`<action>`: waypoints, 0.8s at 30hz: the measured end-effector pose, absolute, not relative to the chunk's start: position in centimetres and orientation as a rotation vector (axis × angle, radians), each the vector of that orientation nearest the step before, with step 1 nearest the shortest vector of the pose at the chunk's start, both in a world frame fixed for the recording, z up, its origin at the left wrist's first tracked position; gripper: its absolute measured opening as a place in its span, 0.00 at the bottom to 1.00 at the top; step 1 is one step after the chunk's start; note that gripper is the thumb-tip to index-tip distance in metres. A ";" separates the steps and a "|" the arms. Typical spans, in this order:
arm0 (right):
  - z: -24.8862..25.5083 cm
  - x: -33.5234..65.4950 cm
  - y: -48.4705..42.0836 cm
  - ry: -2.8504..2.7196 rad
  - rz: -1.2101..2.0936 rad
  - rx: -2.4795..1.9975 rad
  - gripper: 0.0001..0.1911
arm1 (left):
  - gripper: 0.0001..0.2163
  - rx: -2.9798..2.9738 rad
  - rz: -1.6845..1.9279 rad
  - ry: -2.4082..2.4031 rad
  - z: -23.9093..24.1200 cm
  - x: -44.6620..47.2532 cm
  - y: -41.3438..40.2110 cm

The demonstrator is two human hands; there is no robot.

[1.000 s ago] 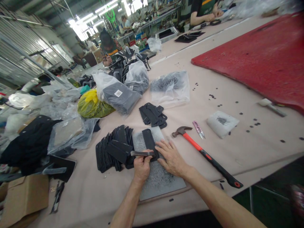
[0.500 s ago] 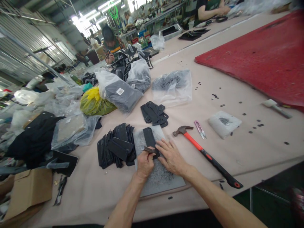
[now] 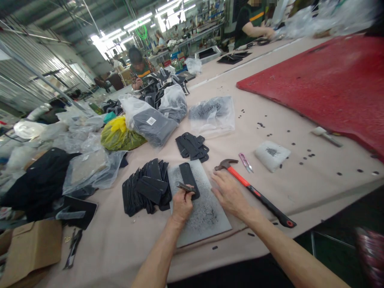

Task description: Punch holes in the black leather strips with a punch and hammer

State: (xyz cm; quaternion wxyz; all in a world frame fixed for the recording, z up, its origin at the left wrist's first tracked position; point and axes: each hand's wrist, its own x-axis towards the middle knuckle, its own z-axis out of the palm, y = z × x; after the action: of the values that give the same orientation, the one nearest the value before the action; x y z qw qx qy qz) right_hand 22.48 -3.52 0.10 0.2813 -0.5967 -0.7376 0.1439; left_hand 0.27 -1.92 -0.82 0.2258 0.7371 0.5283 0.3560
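My left hand (image 3: pixel 182 205) is closed round a metal punch (image 3: pixel 184 186), held over the lower end of a black strap-shaped piece (image 3: pixel 188 176). That piece lies on a speckled pale board (image 3: pixel 201 220). Fingers apart, my right hand (image 3: pixel 229 192) is just off the board's right side and holds nothing. Close beyond its fingertips lies a claw hammer (image 3: pixel 246 183) with an orange and black handle. Left of the board is a thick stack of black pieces (image 3: pixel 147 186). A smaller pile of black pieces (image 3: pixel 192 146) lies beyond the board.
Pink thread snips (image 3: pixel 246 163) and a white block (image 3: pixel 272 155) lie past the hammer. Small black discs (image 3: pixel 309 154) are scattered to the right. A red sheet (image 3: pixel 318 84) covers the far right. Plastic bags (image 3: pixel 150 120) and a cardboard box (image 3: pixel 36 248) stand left. Two co-workers are beyond.
My right hand has let go of the black piece and moved right, toward the hammer. My left hand still grips the punch over the piece. The view has shifted slightly.
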 end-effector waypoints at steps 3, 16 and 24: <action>-0.1 27.0 -4.8 -1.810 0.160 -1.911 0.20 | 0.09 2.034 0.992 1.467 -1.0 0.2 -1.9; 0.9 29.3 -5.8 -0.880 1.650 -1.797 0.09 | 0.10 2.066 0.983 1.448 -1.3 0.5 -1.9; 11.2 26.0 -5.8 -1.219 1.340 -1.661 0.21 | 0.09 2.032 0.977 1.457 -1.5 0.4 -2.3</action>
State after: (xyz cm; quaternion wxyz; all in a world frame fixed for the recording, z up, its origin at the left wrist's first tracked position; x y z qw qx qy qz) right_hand 26.03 -5.76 11.18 0.3353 -0.6367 -0.4673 0.5136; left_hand 0.36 -2.34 -1.53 0.2265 0.7373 0.5287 0.3543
